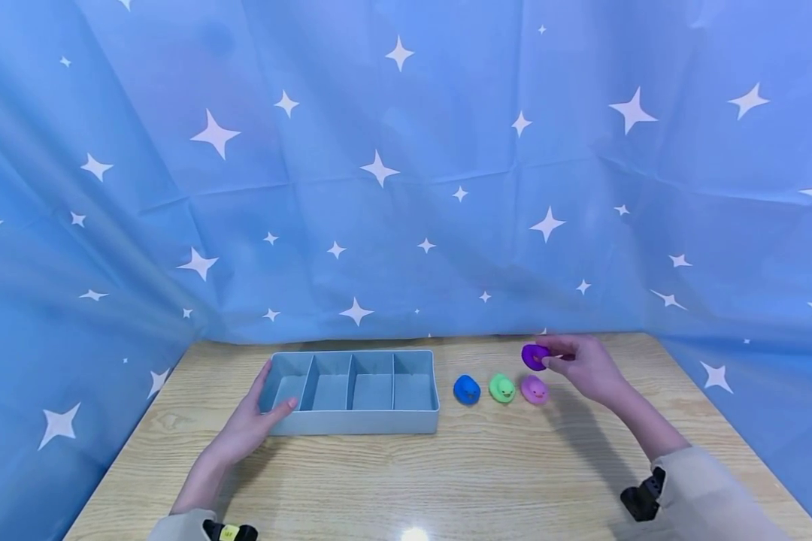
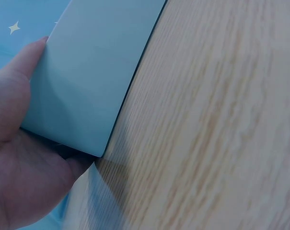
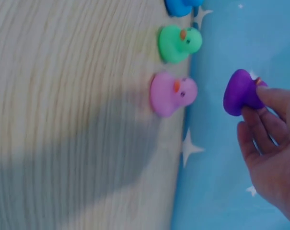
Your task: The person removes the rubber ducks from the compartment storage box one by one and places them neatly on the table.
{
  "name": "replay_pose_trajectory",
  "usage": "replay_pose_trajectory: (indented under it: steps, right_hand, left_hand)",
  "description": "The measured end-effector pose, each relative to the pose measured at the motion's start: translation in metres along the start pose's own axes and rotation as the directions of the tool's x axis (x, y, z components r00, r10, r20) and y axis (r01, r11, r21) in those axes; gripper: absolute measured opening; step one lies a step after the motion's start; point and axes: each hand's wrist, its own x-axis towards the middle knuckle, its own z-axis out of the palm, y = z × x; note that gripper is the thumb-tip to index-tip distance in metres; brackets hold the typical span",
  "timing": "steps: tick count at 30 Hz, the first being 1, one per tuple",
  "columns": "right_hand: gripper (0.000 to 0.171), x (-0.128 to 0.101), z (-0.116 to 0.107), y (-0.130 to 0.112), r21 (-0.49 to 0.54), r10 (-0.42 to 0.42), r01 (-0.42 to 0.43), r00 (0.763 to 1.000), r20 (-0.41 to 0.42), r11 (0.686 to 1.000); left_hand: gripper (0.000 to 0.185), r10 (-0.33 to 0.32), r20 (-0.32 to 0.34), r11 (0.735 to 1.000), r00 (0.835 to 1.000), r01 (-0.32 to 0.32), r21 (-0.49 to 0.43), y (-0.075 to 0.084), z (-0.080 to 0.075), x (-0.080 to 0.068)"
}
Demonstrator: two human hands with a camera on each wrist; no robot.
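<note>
My right hand (image 1: pixel 577 364) pinches a purple toy duck (image 1: pixel 534 356) in the air above the table, behind a pink duck (image 1: pixel 534 390). In the right wrist view the purple duck (image 3: pixel 241 92) sits between my fingertips (image 3: pixel 272 98), apart from the pink duck (image 3: pixel 171 94) and the green duck (image 3: pixel 178 43). A green duck (image 1: pixel 502 388) and a blue duck (image 1: pixel 467 389) stand in the same row. My left hand (image 1: pixel 260 415) holds the left end of a light blue tray (image 1: pixel 352 425) with several compartments, thumb on its front wall (image 2: pixel 87 72).
The wooden table (image 1: pixel 446 481) is bounded by a blue star-patterned curtain (image 1: pixel 406 188) at the back and on both sides. The blue duck (image 3: pixel 180 6) shows at the top edge of the right wrist view. The tray's compartments look empty.
</note>
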Motion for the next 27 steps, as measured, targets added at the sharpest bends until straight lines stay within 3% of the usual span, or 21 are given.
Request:
replay_pose_trajectory:
  steps: [8, 27]
  right_hand:
    - [0.032, -0.007, -0.006, 0.027, -0.026, 0.025, -0.025, 1.000, -0.015, 0.999]
    - [0.029, -0.020, -0.002, 0.056, -0.092, 0.052, -0.050, 0.998, 0.019, 0.994]
  left_hand:
    - [0.095, -0.004, 0.002, 1.000, 1.000, 0.004, -0.013, 0.001, 0.000, 0.000]
    - [0.095, 0.001, -0.003, 1.000, 1.000, -0.001, 0.004, 0.002, 0.000, -0.001]
